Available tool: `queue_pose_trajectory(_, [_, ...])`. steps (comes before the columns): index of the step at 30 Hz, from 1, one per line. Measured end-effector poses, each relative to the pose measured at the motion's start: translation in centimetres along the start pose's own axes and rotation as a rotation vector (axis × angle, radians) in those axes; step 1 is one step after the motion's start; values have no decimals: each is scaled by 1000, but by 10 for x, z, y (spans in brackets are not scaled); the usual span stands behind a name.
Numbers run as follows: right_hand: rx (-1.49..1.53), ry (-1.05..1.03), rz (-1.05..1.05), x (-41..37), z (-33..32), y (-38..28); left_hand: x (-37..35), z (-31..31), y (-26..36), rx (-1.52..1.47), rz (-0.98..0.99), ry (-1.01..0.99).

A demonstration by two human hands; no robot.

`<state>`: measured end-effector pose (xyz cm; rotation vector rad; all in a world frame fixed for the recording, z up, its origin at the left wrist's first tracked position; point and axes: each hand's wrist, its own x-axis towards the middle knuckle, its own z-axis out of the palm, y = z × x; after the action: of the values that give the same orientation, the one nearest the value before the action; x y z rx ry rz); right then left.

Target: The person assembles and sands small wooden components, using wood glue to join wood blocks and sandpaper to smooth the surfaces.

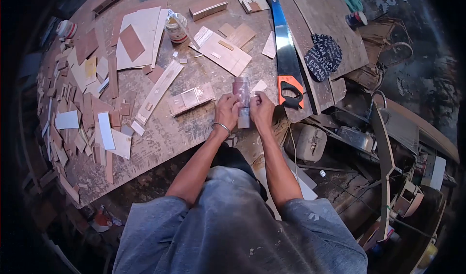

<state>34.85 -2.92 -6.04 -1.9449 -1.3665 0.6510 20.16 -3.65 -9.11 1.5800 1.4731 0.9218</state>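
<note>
A narrow dark reddish-brown strip (241, 88) lies near the table's front edge, its lower part greyish and passing between my two hands. My left hand (227, 111), with a bracelet at the wrist, has its fingers curled at the strip's left side. On the other side, my right hand (262, 110) is closed, fingertips pinched beside a small pale wood piece (259, 86). What the fingertips hold, if anything, is too small to make out. A small wooden box-like piece (192, 99) rests left of my left hand.
An orange-handled saw (287, 55) lies right of my hands. Behind are a glue jar (176, 28) and a pale board (223, 50). Many wood offcuts cover the table's left side. A dark printed cloth item (324, 58) lies on the right planks.
</note>
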Motion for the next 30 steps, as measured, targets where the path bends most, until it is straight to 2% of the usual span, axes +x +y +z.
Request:
queue_pose_trajectory(1, [44,-3,78,6,8,-4,6,2,-4,92,66,-5])
queue_pose_trajectory(2, [2,1,29,10,15,-1,8,2,-8,185,129,-12])
queue_pose_trajectory(5, [-124,17,-149,25,35,12,15,1,-11,173,44,-104])
queue_pose_trajectory(8, [-254,21,-240,14,38,8,17,-2,-12,199,40,-125])
queue_pose_trajectory(11, [-219,8,-207,-13,40,15,18,-1,-15,207,26,-144])
queue_pose_trajectory(14, [-255,15,-240,20,47,6,19,0,-18,230,63,-142])
queue_pose_trajectory(15, [-291,31,-250,24,49,1,20,-2,-17,230,-19,-205])
queue_pose_trajectory(19, [-271,-5,-185,-26,43,16,21,-4,-12,223,-43,-221])
queue_pose_trajectory(22, [-294,11,-212,10,52,7,21,-2,-18,238,-3,-195])
queue_pose_trajectory(23, [-315,20,-264,21,54,8,20,-1,-22,215,66,-140])
queue_pose_trajectory(26, [-317,-8,-218,-23,46,17,19,-3,-18,215,66,-144])
queue_pose_trajectory(30, [-315,-14,-243,8,53,17,21,-1,-23,290,-1,-238])
